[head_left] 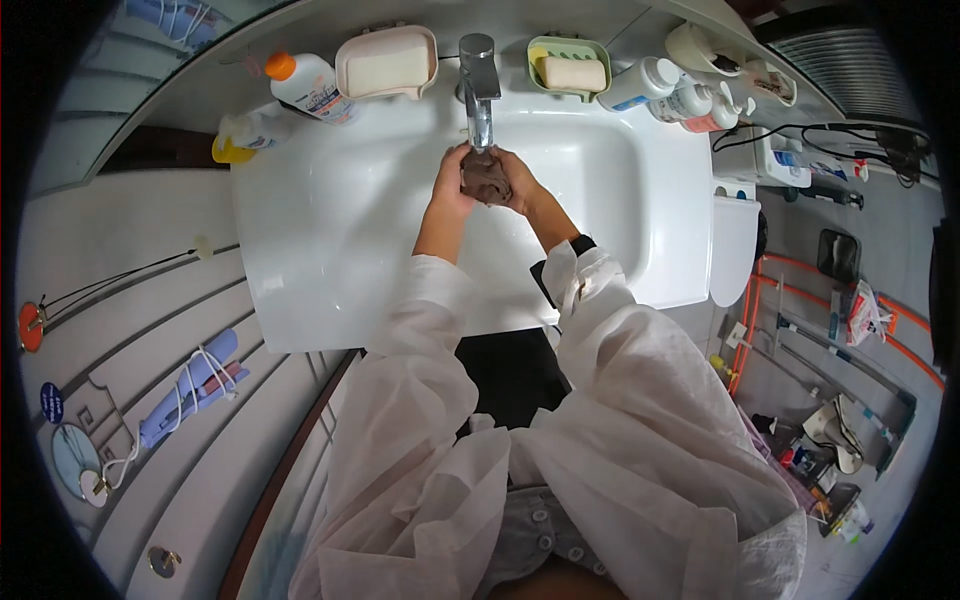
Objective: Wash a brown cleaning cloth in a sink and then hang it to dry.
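A bunched brown cloth is held between my two hands, just under the spout of the chrome faucet. My left hand closes on it from the left, and my right hand grips its right side. The fingers curl round the far side and are partly hidden by the cloth. Both hands are over the white sink, near the left part of its basin. Whether water is running cannot be made out clearly.
Along the back rim stand a pink soap dish, a green soap dish with a bar, a white bottle with an orange cap and several white bottles at right. A toilet stands beside the sink.
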### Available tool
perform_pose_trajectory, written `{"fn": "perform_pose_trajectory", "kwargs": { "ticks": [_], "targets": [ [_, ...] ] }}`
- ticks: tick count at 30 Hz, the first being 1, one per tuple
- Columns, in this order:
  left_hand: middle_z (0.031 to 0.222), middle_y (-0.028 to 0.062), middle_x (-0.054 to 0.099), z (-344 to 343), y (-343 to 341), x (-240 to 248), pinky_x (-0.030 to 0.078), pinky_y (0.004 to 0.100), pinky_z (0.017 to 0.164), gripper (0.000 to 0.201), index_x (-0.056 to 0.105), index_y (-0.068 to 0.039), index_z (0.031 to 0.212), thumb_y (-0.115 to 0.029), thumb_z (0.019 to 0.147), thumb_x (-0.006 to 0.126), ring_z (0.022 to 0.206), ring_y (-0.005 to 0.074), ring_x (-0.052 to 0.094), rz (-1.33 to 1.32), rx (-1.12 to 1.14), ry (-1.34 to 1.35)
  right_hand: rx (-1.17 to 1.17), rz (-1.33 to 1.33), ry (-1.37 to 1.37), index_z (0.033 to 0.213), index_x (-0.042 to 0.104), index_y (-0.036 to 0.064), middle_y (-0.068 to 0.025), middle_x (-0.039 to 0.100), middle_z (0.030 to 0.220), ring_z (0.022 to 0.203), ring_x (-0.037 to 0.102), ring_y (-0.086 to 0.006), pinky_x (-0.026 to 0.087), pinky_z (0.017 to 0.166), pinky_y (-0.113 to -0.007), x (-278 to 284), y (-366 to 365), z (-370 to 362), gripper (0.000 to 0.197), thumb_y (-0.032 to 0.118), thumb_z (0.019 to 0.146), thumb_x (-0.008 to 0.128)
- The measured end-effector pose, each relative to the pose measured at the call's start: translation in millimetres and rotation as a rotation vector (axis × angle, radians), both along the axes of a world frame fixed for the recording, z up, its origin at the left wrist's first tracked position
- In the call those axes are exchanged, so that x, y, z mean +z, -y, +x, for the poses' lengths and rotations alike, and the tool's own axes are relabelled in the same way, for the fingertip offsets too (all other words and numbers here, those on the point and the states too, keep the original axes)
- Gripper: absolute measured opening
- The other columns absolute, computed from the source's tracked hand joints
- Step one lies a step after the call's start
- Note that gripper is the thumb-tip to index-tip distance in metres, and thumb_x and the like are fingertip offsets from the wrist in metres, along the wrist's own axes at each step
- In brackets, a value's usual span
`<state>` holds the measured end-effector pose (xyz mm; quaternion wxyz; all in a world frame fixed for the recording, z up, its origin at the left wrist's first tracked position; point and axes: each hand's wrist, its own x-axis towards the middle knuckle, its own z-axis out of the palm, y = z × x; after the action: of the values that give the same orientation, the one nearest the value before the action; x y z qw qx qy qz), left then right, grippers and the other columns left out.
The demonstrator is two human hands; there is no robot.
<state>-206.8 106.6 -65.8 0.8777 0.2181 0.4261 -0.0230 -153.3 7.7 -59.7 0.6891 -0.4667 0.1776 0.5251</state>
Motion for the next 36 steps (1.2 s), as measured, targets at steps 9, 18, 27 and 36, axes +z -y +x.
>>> {"fn": "perform_pose_trajectory", "kwargs": {
  "ticks": [9,18,27,36],
  "targets": [
    [0.095,0.0043,0.058,1.9,13.7,-34.4,0.048,0.0356,0.082,0.024,0.054,-0.009,0.104,-0.029,0.091,0.051,0.093,0.0193,0.057,0.228,0.29,-0.024,-0.118,-0.681,0.324,0.127,0.033,0.0055,-0.0155,0.053,0.115,0.095,0.058,-0.03,0.05,0.074,-0.042,-6.4,-3.8,-25.6,0.063,0.043,0.083,0.057],
    [0.083,0.0052,0.06,6.5,20.6,-11.7,0.049,0.0299,0.063,0.031,0.057,-0.003,0.096,-0.033,0.086,0.055,0.071,0.0168,0.058,0.311,0.238,-0.169,-0.191,-0.148,0.065,0.107,0.058,0.005,-0.0109,0.063,0.093,0.08,0.062,-0.0205,0.052,0.075,-0.034,-15.9,-20.4,7.4,0.034,0.032,0.094,0.042],
    [0.082,0.0055,0.061,25.8,12.4,-5.0,0.047,0.0306,0.062,0.045,0.061,-0.002,0.091,-0.047,0.084,0.054,0.072,0.0163,0.059,0.519,0.151,-0.277,-0.404,-0.035,0.48,0.095,0.063,-0.002,-0.0065,0.064,0.082,0.068,0.058,-0.0117,0.05,0.06,-0.026,-55.4,-35.6,10.3,0.024,0.0,0.072,0.068],
    [0.085,0.0154,0.067,29.1,25.1,5.2,0.049,0.0368,0.075,0.043,0.068,-0.001,0.087,-0.038,0.083,0.048,0.078,0.0292,0.064,0.701,0.034,-0.589,-0.397,-0.068,0.53,0.089,0.066,-0.0034,-0.0055,0.063,0.076,0.061,0.056,-0.0097,0.048,0.055,-0.024,-61.5,-31.1,7.8,0.014,0.002,0.076,0.069]
  ]
}}
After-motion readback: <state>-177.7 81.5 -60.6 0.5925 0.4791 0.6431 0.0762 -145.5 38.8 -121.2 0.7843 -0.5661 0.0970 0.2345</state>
